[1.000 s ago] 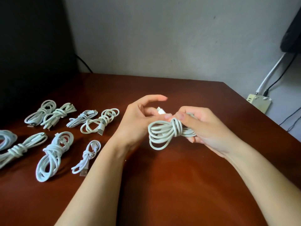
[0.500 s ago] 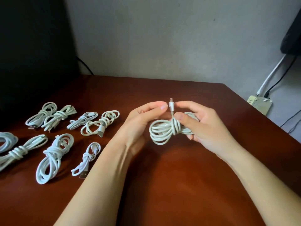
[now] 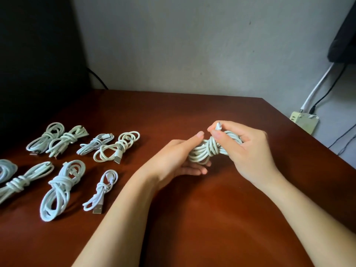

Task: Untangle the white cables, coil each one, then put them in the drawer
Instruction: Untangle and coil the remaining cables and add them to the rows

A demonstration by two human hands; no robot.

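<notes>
A coiled white cable [image 3: 207,149], wrapped round its own middle, is held above the brown table [image 3: 212,218] between both hands. My right hand [image 3: 248,151] grips the coil's right half and pinches the cable's small plug end [image 3: 219,126] between thumb and forefinger. My left hand [image 3: 179,157] cups the coil's left loops, thumb on top, fingers underneath. Several other white cables lie coiled and tied on the table's left part, among them a thick one [image 3: 61,187] and a thin one with a USB plug [image 3: 101,189]. No drawer is in view.
A dark panel [image 3: 38,54] stands behind the table's left side. Beyond the table's right edge, a power strip [image 3: 304,122] with white and black cords hangs on the wall. A dark object [image 3: 344,39] sits at the upper right.
My left hand let go of the plug end and dropped to cup the coil's left loops. My right hand now pinches the plug end alone. The coil stayed in place.
</notes>
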